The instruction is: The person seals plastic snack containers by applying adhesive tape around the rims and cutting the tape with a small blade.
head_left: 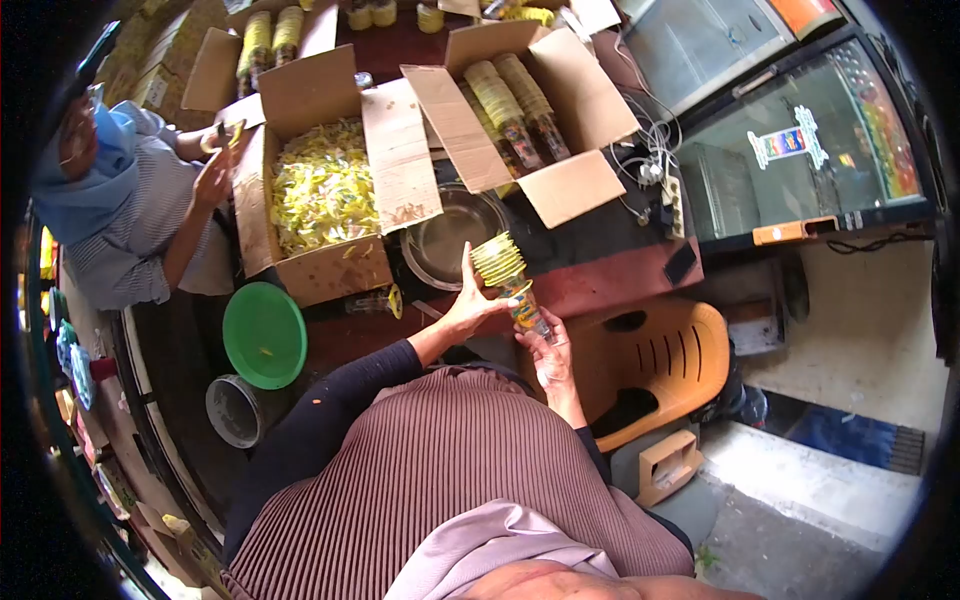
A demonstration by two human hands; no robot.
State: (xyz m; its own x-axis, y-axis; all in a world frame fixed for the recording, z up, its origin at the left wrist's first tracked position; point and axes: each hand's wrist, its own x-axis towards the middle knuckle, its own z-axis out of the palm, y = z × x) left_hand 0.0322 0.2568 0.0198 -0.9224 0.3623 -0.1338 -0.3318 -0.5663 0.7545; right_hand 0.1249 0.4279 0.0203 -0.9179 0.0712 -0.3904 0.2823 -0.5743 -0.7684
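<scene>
A stack of clear printed plastic cups with yellow rims (pixel 502 265) is held at a tilt in front of my body. My left hand (pixel 472 308) grips it from the left side, thumb lying across the cup with the separate rim. Lower down, my right hand (pixel 550 358) is closed around the narrow printed end of the stack. Just beyond my left hand stands a round metal basin (pixel 412 262) on the table. A single cup with a yellow rim (pixel 375 302) lies on its side near the table edge.
A carton of yellow strips (pixel 290 272) and a carton holding stacked cups (pixel 575 192) stand on the table. A co-worker (pixel 130 215) sits at the left. Nearby are a green basin (pixel 265 335), grey bucket (pixel 233 412), orange chair (pixel 690 360) and glass-door cooler (pixel 720 190).
</scene>
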